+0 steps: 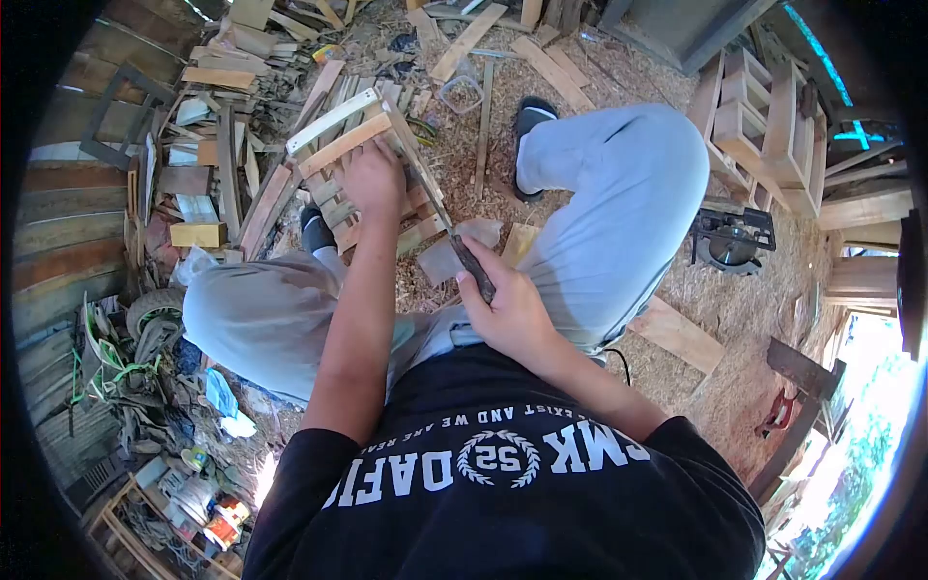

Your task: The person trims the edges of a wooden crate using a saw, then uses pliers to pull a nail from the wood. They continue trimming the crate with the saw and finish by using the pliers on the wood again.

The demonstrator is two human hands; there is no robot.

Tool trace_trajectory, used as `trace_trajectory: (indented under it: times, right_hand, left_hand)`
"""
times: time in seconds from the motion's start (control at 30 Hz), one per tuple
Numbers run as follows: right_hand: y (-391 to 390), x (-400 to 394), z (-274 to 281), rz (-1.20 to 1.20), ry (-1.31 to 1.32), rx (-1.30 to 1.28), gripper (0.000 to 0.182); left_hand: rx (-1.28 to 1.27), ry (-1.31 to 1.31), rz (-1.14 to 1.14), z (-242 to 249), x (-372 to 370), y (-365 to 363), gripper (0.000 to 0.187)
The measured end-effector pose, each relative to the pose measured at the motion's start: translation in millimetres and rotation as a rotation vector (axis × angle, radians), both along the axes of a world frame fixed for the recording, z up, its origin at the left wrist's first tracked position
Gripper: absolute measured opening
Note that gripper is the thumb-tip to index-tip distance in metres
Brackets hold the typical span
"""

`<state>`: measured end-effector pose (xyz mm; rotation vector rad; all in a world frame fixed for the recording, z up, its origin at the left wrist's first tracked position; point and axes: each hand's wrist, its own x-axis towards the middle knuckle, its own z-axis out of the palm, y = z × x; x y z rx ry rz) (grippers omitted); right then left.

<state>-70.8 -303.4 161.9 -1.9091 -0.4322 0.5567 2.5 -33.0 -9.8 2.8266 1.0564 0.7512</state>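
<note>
My left hand (374, 182) reaches forward between my knees, its fingers closed at the edge of a light brown wooden slat (343, 145). That slat lies next to a paler slat (332, 120) with small dark holes near its ends; the two look like parts of one wooden piece. My right hand (505, 307) is wrapped round the dark handle (474, 268) of a long, narrow hand tool. The tool points away from me, up and left, along the right side of the slats. Its exact kind and far tip are hard to make out.
Wood offcuts (227, 72) pile up at the left and far side. A circular saw (733, 240) rests on the sawdust-covered floor to my right, near a wooden rack (764, 126). A plank (677, 333) lies by my right leg. A clear tub (461, 95) stands ahead.
</note>
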Motion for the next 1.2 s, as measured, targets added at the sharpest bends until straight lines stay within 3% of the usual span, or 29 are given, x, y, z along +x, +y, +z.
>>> trace_trajectory:
  times: [0.13, 0.2, 0.3, 0.4, 0.67, 0.73, 0.93, 1.03, 1.2]
  right_hand:
    - [6, 5, 1, -0.052, 0.036, 0.059, 0.05]
    - [7, 10, 12, -0.037, 0.099, 0.017, 0.05]
    - [8, 15, 12, -0.009, 0.112, 0.0, 0.05]
    - [11, 17, 19, 0.006, 0.11, -0.001, 0.049]
    - [20, 7, 29, 0.014, 0.109, -0.04, 0.05]
    - [23, 5, 33, -0.053, 0.351, -0.069, 0.049]
    - [23, 0, 27, -0.031, 0.217, -0.099, 0.047]
    - [42, 9, -1, -0.039, 0.106, -0.075, 0.045]
    - [41, -5, 8, -0.048, 0.109, -0.068, 0.044]
  left_hand:
    - [0.046, -0.066, -0.04, -1, 2, 4, 0.043]
    - [-0.207, 0.19, 0.026, 14, 5, 2, 0.051]
    - [-0.231, 0.261, 0.057, 12, 9, 10, 0.052]
    - [-0.108, 0.137, 0.022, 13, 4, 6, 0.051]
    - [-0.12, 0.156, 0.03, 9, 7, 5, 0.049]
    - [-0.119, 0.156, 0.04, 9, 6, 4, 0.049]
    - [-0.153, 0.154, 0.012, 10, 5, 5, 0.051]
    - [-0.147, 0.121, 0.028, 7, 5, 3, 0.052]
    - [-0.162, 0.164, 0.066, 7, 8, 8, 0.058]
